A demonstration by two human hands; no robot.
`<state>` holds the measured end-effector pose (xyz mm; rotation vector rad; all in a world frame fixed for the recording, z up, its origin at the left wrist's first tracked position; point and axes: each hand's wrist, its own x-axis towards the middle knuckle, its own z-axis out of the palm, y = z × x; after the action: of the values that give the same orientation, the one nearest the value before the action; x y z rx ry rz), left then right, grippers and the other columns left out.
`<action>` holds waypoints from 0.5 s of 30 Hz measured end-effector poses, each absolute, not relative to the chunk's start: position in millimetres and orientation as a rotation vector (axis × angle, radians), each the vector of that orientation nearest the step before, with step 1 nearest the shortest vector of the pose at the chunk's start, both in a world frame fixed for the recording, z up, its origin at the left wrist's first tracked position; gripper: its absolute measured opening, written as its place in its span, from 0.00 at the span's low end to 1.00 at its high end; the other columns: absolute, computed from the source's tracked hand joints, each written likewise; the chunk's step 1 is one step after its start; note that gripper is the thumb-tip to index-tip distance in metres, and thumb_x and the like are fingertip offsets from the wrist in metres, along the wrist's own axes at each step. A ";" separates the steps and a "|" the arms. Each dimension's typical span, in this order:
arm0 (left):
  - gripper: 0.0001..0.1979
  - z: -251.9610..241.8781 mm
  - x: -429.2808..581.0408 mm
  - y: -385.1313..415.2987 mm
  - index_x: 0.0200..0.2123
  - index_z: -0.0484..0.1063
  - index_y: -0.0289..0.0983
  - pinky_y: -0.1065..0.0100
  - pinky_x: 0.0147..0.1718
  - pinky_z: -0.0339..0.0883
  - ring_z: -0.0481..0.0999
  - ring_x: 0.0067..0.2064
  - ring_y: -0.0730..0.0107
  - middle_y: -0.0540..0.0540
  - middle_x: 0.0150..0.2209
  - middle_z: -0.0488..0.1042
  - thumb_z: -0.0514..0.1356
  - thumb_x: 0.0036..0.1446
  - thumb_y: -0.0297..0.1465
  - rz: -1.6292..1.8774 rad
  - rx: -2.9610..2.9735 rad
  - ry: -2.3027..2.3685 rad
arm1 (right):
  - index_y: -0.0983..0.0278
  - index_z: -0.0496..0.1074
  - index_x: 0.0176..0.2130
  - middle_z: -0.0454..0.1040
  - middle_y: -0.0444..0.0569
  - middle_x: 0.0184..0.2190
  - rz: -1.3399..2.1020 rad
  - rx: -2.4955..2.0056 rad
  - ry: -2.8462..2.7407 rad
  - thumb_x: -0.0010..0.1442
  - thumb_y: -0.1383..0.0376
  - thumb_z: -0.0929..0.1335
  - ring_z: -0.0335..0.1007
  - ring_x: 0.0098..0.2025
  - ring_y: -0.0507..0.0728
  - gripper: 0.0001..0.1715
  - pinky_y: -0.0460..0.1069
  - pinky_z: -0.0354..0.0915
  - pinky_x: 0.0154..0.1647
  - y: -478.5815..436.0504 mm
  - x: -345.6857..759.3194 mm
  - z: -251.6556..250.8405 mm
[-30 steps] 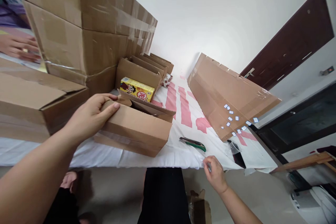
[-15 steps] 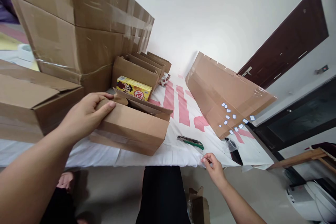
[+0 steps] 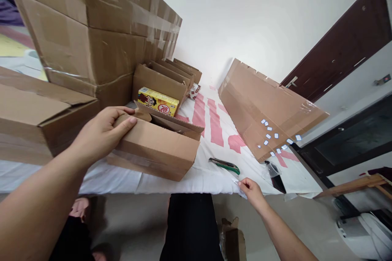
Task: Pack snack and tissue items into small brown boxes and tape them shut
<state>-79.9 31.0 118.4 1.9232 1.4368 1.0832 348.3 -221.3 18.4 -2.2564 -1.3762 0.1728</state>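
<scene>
My left hand is closed over the top left corner of a small cardboard box, thumb on the near flap and fingers behind it. The box stands near the table's front edge, its top partly open. At that edge, my right hand pinches thumb and finger together. A thin, pale, shiny bit shows at the fingertips, too small to name. Just above this hand lies a green utility knife on the white tablecloth. Right behind the box, a yellow printed carton leans against other cardboard.
A tall cardboard screen rises at the left, with another cardboard box before it. Several open boxes line its foot. To the right lean a cardboard sheet with small white stickers and a clear plastic cup.
The view has shifted slightly. The fingers of my right hand have closed a little more at the table edge, and the pale bit there shows more. My left hand keeps its hold.
</scene>
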 end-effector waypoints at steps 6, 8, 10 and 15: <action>0.26 120.0 -79.3 31.0 0.49 0.69 0.37 0.54 0.54 0.60 0.69 0.52 0.52 0.42 0.53 0.71 0.49 0.52 0.46 1.073 1.915 1.450 | 0.61 0.66 0.20 0.67 0.42 0.19 0.069 -2.365 -1.409 0.48 0.60 0.68 0.63 0.21 0.53 0.10 0.46 0.58 0.23 -218.0 344.0 19.2; 0.27 120.4 -79.5 30.6 0.49 0.69 0.37 0.54 0.54 0.60 0.69 0.52 0.52 0.42 0.53 0.71 0.48 0.52 0.46 1.075 1.915 1.448 | 0.62 0.69 0.27 0.70 0.46 0.26 -0.042 -2.364 -1.419 0.48 0.60 0.69 0.67 0.27 0.56 0.08 0.49 0.62 0.27 -217.8 341.5 24.1; 0.27 120.8 -79.8 29.5 0.49 0.69 0.37 0.55 0.54 0.60 0.69 0.52 0.53 0.42 0.53 0.71 0.48 0.52 0.46 1.076 1.913 1.453 | 0.63 0.69 0.36 0.72 0.50 0.33 -0.125 -2.333 -1.460 0.49 0.61 0.69 0.70 0.34 0.60 0.13 0.53 0.66 0.33 -218.9 339.1 29.0; 0.28 120.0 -79.7 27.7 0.49 0.69 0.37 0.56 0.53 0.61 0.70 0.51 0.53 0.43 0.52 0.71 0.48 0.52 0.47 1.085 1.917 1.454 | 0.59 0.69 0.49 0.73 0.51 0.43 -0.134 -2.115 -1.787 0.58 0.69 0.64 0.68 0.46 0.60 0.18 0.55 0.66 0.48 -229.5 329.1 28.5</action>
<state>-79.7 27.7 120.0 1.9174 1.4538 1.0852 329.1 -229.5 28.5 -2.1151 -1.7868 -0.1339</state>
